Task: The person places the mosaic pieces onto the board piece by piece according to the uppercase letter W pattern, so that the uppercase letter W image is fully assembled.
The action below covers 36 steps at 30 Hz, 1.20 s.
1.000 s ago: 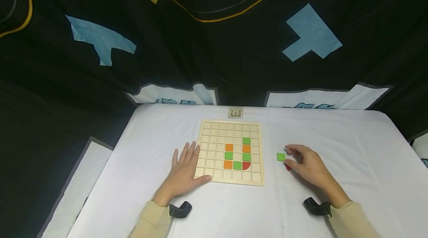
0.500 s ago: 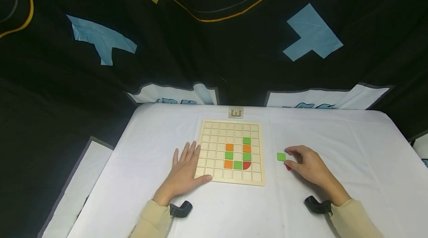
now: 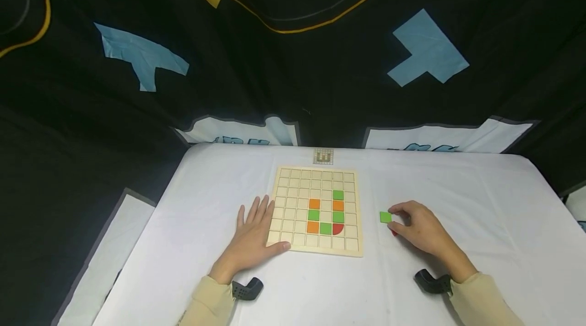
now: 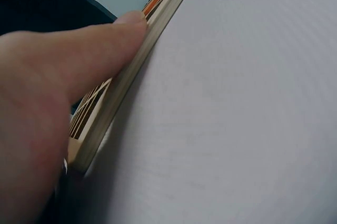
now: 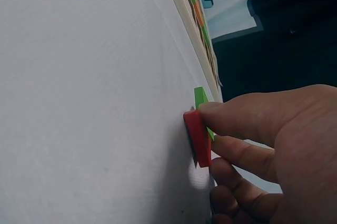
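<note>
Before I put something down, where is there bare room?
Bare: white tablecloth right of the right hand, and below the wooden grid board between both sleeves. Crowded: around green square tile and red tile at that hand; the board's left edge, by the left hand.

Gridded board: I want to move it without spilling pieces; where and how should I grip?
The board is likely best gripped by its left and right edges, one hand from each side: it lies flat and the coloured pieces sit inward of the plain rim. The left hand rests at its left edge.
</note>
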{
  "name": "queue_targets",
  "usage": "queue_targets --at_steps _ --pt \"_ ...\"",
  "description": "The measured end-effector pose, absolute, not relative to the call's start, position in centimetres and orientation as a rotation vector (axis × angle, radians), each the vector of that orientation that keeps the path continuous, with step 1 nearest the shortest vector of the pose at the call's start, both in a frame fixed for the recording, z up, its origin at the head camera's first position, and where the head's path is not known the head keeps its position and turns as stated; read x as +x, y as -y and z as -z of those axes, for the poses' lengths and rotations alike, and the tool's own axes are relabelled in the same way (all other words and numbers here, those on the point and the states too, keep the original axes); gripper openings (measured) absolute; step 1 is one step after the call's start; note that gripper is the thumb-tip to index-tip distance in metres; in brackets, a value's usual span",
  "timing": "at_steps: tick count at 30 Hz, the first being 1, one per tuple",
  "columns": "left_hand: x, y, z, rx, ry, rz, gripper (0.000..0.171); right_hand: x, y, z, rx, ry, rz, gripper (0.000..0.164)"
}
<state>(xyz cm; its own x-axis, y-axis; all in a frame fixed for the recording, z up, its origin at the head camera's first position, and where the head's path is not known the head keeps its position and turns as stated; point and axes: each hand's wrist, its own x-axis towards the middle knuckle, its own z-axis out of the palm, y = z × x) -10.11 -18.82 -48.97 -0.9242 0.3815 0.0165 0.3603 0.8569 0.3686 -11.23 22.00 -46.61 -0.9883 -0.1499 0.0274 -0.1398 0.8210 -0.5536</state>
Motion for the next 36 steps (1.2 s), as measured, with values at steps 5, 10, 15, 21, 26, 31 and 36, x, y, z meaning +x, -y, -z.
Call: queue_targets --at_steps 5,10,15,21,26,31,36 --pt "-9.96 18.83 48.82 0.579 -2.969 -0.556 0.112 -11.25 -21.8 46.78 -0.214 -2.963 0.899 0.029" --pt "-9.89 18.72 48.87 0.593 -2.976 -0.55 0.112 -11.11 -21.69 46.74 -0.218 -2.962 0.871 0.028" --pt "-9.84 18.66 48.94 0.598 -2.975 -0.546 0.112 -11.05 -21.58 46.74 -0.246 -2.995 0.843 0.027" --pt "-9.86 18.69 48.75 0.592 -2.976 -0.556 0.111 -11.23 -21.35 46.67 -0.253 -3.019 0.842 0.026" --pt "-9.91 18.65 48.72 0.593 -2.972 -0.545 0.111 -11.1 -21.3 46.65 -0.225 -3.056 0.813 0.026" --pt "-9.92 18.66 48.75 0.592 -2.973 -0.547 0.111 -11.21 -21.31 46.61 -0.193 -3.079 0.816 0.026" --pt "-9.84 18.67 48.68 0.586 -2.975 -0.572 0.111 -11.41 -21.27 46.5 -0.179 -3.085 0.838 0.026"
